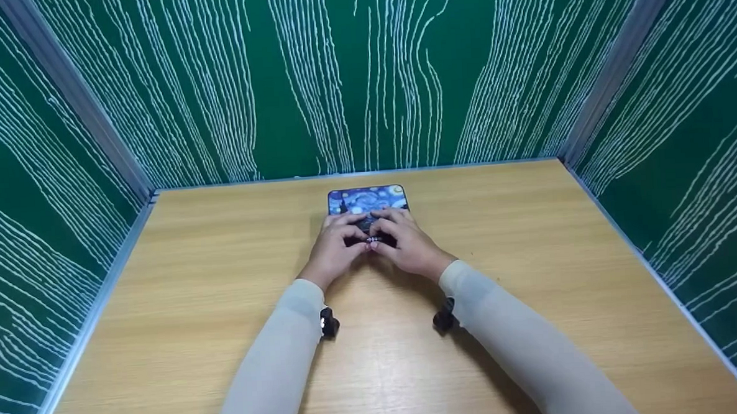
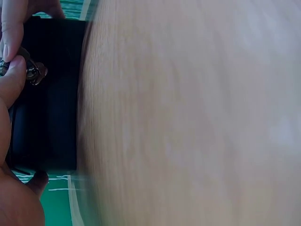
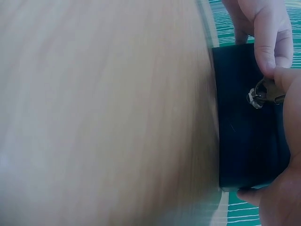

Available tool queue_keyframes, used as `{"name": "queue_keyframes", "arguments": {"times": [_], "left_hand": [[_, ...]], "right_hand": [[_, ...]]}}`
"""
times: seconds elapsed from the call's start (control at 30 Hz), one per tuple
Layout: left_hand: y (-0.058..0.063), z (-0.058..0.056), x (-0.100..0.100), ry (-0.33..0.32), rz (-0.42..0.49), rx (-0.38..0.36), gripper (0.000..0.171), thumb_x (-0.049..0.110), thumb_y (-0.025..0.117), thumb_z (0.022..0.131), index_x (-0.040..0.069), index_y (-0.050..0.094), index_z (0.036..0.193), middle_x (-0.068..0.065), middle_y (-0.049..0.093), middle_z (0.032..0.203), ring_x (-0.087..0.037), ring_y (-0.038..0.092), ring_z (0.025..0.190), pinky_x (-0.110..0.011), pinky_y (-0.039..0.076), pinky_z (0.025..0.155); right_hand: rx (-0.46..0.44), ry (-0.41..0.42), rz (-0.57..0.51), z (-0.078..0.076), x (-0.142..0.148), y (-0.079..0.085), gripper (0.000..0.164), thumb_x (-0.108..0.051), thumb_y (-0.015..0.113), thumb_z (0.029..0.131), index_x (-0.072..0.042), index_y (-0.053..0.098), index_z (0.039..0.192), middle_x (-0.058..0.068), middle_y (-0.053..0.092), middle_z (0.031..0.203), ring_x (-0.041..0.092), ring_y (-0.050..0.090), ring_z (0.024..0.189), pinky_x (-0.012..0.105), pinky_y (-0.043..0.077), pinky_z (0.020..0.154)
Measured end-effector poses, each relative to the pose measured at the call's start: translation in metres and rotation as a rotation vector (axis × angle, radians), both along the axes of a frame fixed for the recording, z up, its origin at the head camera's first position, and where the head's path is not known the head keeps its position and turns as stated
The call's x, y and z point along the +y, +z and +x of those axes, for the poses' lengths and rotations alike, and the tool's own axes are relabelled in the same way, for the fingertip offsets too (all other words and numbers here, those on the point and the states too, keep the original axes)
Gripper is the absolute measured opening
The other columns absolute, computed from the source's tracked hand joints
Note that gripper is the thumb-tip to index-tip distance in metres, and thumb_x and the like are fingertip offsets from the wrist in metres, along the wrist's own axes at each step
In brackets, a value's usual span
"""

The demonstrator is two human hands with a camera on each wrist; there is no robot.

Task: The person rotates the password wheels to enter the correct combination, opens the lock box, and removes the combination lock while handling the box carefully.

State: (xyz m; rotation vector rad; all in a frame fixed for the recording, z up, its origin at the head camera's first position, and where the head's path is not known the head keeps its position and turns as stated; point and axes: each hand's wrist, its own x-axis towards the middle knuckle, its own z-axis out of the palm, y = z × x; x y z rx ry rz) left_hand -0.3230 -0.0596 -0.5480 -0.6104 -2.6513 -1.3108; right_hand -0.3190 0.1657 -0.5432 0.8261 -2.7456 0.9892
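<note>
A box with a blue swirling night-sky picture on its lid (image 1: 368, 198) stands on the table, its dark front (image 2: 49, 122) towards me. A small metal lock (image 3: 254, 98) with a curved ring or shackle hangs at the middle of that front. My left hand (image 1: 333, 253) and my right hand (image 1: 412, 248) reach round the box from either side. Thumbs and index fingers of both hands meet at the lock and pinch it, while other fingers rest on the lid and sides. Fingertips partly cover the lock, so its exact form is hard to tell.
The wooden table (image 1: 222, 269) runs back to green walls (image 1: 400, 75) with white wavy lines, framed by metal posts (image 1: 611, 66). A small black camera sits on each wrist, close above the tabletop.
</note>
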Motion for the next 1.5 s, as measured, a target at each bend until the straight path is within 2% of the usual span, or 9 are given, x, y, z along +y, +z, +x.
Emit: {"name": "queue_keyframes", "arguments": {"times": [0.3,0.53,0.93,1.5], "left_hand": [[-0.0003,-0.0006,-0.0002,-0.004,-0.004,0.01,0.008,0.017,0.09,0.099,0.013,0.089,0.105,0.003,0.066,0.166,-0.029,0.046,0.157,-0.049,0.037,0.137],[-0.0002,-0.0007,0.0004,-0.009,0.008,0.023,0.006,0.017,0.09,0.099,0.012,0.089,0.102,0.0,0.068,0.164,-0.032,0.047,0.157,-0.05,0.036,0.137],[-0.0003,-0.0009,0.0004,-0.001,-0.006,0.001,0.008,0.018,0.089,0.099,0.012,0.089,0.105,0.003,0.066,0.166,-0.029,0.045,0.158,-0.048,0.036,0.138],[-0.001,0.0002,-0.0001,-0.015,-0.005,0.02,0.007,0.017,0.089,0.099,0.011,0.088,0.103,0.001,0.066,0.166,-0.03,0.047,0.156,-0.049,0.037,0.137]], "right_hand": [[-0.017,-0.004,0.021,0.0003,0.0005,0.0004,0.022,-0.035,0.069,0.114,-0.018,0.073,0.127,0.008,0.048,0.179,0.04,0.032,0.17,0.069,0.027,0.14],[-0.01,0.019,-0.013,0.0003,0.0015,0.0001,0.022,-0.035,0.07,0.113,-0.019,0.072,0.127,0.009,0.049,0.178,0.04,0.033,0.169,0.068,0.027,0.14],[-0.016,0.004,-0.001,-0.0011,0.002,-0.0019,0.019,-0.034,0.069,0.114,-0.02,0.072,0.126,0.007,0.048,0.178,0.039,0.032,0.17,0.07,0.026,0.14],[-0.015,0.02,-0.03,-0.0026,0.0052,-0.0047,0.022,-0.033,0.072,0.112,-0.018,0.069,0.127,0.005,0.048,0.179,0.039,0.032,0.171,0.068,0.026,0.141]]}}
